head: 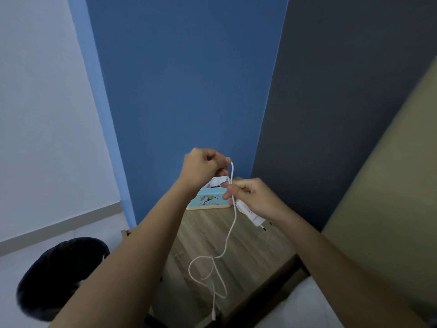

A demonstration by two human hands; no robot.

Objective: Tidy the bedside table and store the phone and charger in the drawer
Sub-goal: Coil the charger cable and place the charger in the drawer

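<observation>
Both hands on charger cable

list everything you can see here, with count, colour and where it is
charger cable: one, white, held up in both hands, its lower end looping over the tabletop
charger plug: one, white, in the right palm
tissue box: one, light blue with cartoon print, back of the bedside table
bedside table: one, wood grain, centre
dark round object: one, black, floor at left
left hand: one, pinching the cable's top
right hand: one, gripping cable and plug
</observation>
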